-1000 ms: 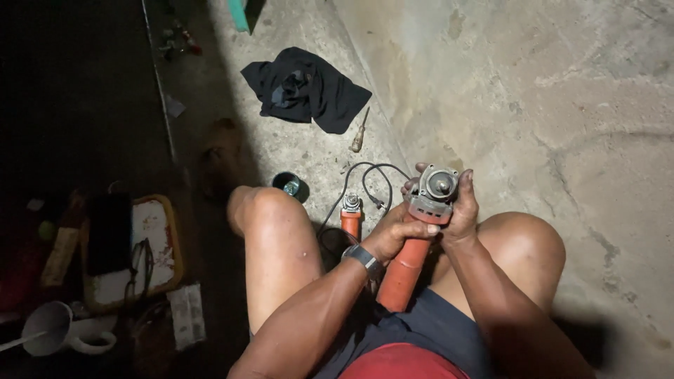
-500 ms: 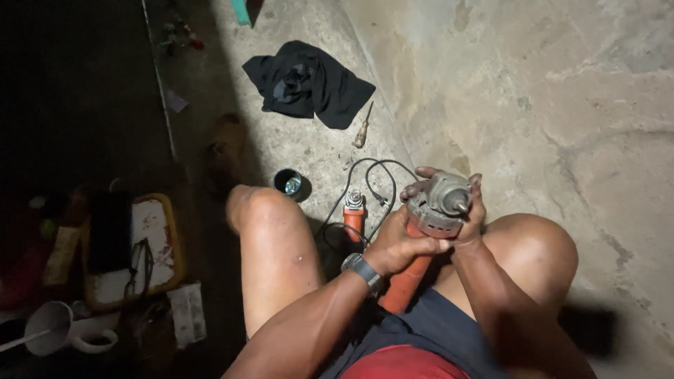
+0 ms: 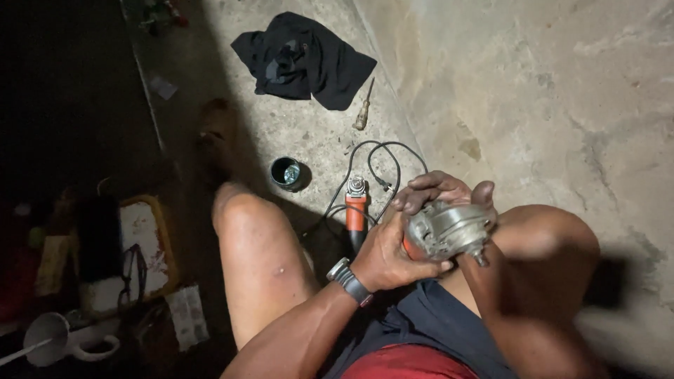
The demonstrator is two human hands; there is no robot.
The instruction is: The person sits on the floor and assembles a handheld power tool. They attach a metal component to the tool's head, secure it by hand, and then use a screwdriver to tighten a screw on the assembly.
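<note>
I sit on a concrete floor with bare knees raised. My left hand point(image 3: 385, 254), with a dark watch on its wrist, is wrapped around the body of an angle grinder point(image 3: 449, 231), just behind its grey metal gear head. The fingers of my right hand point(image 3: 439, 188) curl over the top of that head. The grinder's spindle points down and to the right, over my right thigh. Its orange body is almost wholly hidden by my left hand.
A second orange tool point(image 3: 356, 205) with a looped black cable point(image 3: 382, 158) lies on the floor between my knees. Beyond it are a small round tin point(image 3: 288, 173), a screwdriver point(image 3: 363, 112) and a black cloth point(image 3: 302, 60). A yellow-rimmed tray point(image 3: 165, 242) and a white funnel point(image 3: 49, 338) sit at the dark left.
The grinder has been turned in my hands: its head now faces right and its orange body, visible before, is covered. My left hand has shifted up to the head.
</note>
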